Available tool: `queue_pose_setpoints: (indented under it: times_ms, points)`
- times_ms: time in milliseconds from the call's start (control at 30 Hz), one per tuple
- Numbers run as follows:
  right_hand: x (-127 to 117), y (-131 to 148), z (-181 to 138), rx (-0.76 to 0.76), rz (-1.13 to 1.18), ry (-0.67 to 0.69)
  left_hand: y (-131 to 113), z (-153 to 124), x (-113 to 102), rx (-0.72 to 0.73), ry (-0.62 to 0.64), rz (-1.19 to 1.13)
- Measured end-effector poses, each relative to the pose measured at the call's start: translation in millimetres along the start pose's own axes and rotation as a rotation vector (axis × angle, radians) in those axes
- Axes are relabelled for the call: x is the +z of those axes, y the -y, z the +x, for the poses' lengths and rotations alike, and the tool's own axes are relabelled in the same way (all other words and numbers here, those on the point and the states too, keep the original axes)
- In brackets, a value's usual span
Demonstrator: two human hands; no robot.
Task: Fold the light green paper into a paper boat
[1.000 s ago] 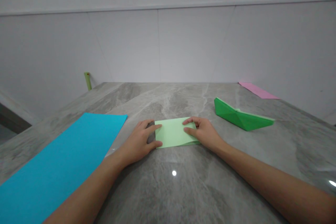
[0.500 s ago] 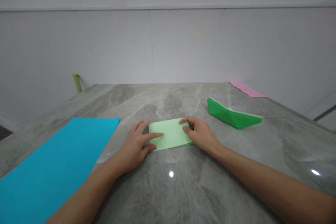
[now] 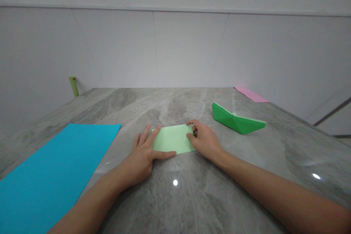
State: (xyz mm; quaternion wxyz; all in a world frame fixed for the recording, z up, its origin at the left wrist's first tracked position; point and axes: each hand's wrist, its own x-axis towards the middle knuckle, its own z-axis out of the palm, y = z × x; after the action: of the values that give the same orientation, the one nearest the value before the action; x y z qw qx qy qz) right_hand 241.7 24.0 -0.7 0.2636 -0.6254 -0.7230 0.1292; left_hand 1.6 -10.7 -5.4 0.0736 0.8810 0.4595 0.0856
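I see a grey marble table, white wall at twelve. Left hand flat, released, on the paper; right hand curled at its three-o'clock edge, grip I can't tell.

Ahead of you the grey surface lies bare right up to the white wall, and the near strip between your forearms is bare too. On your left, the blue sheet lies flat near your left hand, low enough to pass over, and a small green post stands well apart at the far corner. On your right, the green paper boat stands up near your right hand with bare stone between them, and the pink sheet lies flat beyond it by the wall.
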Motion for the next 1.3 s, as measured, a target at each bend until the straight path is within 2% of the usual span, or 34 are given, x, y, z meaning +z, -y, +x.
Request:
queue_pose_setpoints:
  times_ms: [667,767,833,900,1033,1167,1300]
  points:
    - [2.8,-2.4,0.5,0.004,0.045,-0.001,-3.7,-1.5,-4.5,-0.014,0.059,-0.029]
    - [1.9,-1.2,-0.1,-0.063,0.018,-0.088,-5.7,-1.1,-6.8,-0.013,0.084,-0.038]
    - [0.7,0.5,-1.8,-0.16,-0.001,-0.159,-7.2,-0.6,-8.6,-0.016,0.101,-0.043]
    - [-0.5,3.2,-4.2,-0.284,-0.01,-0.169,-8.2,-0.4,-10.1,-0.02,0.108,-0.042]
    - [-0.7,9.6,-9.7,-0.469,0.018,-0.019,-7.9,-0.9,-10.1,-0.007,0.098,-0.03]
    - [0.5,12.6,-12.2,-0.508,0.05,0.139,-5.2,-1.7,-7.6,0.022,0.081,-0.03]
    - [0.0,10.5,-11.0,-0.534,0.073,0.208,-4.5,-1.8,-7.8,0.013,0.078,-0.042]
